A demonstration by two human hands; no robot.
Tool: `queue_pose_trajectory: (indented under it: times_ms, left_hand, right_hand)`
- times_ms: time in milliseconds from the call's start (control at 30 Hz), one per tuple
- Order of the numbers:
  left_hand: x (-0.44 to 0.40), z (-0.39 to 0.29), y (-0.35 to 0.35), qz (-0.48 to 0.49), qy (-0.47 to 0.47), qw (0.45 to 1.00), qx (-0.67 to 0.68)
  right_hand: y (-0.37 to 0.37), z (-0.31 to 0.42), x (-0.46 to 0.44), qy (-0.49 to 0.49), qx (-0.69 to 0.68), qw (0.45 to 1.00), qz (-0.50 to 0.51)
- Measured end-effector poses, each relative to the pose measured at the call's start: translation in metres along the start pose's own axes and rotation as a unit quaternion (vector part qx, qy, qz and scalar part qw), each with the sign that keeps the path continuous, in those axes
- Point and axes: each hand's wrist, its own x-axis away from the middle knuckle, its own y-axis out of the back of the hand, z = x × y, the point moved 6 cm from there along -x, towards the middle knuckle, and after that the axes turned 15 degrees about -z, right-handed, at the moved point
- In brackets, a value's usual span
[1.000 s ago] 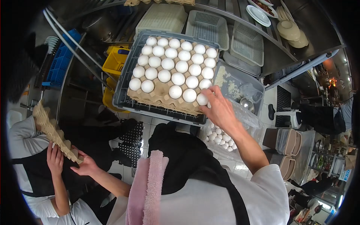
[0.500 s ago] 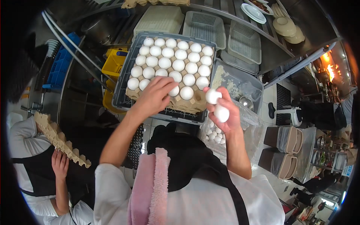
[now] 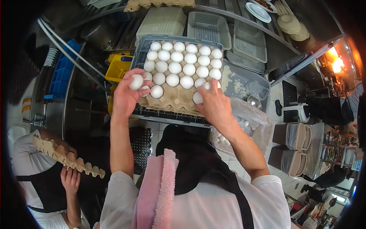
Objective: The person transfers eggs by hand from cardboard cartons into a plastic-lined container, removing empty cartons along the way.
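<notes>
White eggs (image 3: 174, 68) sit in rows in a tan cardboard egg tray (image 3: 177, 94), set on a grey plastic crate (image 3: 140, 51) in front of you. Your left hand (image 3: 127, 93) is curled round one egg (image 3: 136, 82) at the tray's near left side. Your right hand (image 3: 216, 105) bends its fingers over eggs at the near right corner; I can't tell if it has a firm hold on one. An egg could crack if you squeeze too hard or bump it on the ones beside it. Smooth shells might slip if your grip is loose. Push down on the tray's near edge and it may tip, letting eggs roll out.
</notes>
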Motion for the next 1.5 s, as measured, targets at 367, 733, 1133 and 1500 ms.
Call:
queue_pose_trajectory:
  times_ms: [367,733,1133,1500]
  left_hand:
    - [0.004,0.02,-0.054,0.097,-0.33,0.417,-0.841]
    - [0.032,0.002,-0.061,0.019,-0.108,0.855,-0.507]
    - [0.003,0.569,-0.096,0.147,0.161,0.705,-0.675]
    - [-0.023,0.661,-0.067,0.156,0.01,0.538,-0.828]
  right_hand:
    - [0.059,-0.136,0.068,-0.35,-0.55,0.758,0.029]
    - [-0.205,-0.386,0.364,-0.681,-0.254,0.675,0.123]
    - [-0.244,-0.39,0.384,-0.442,-0.117,0.87,0.187]
    - [0.001,-0.281,0.229,-0.358,-0.245,0.901,-0.022]
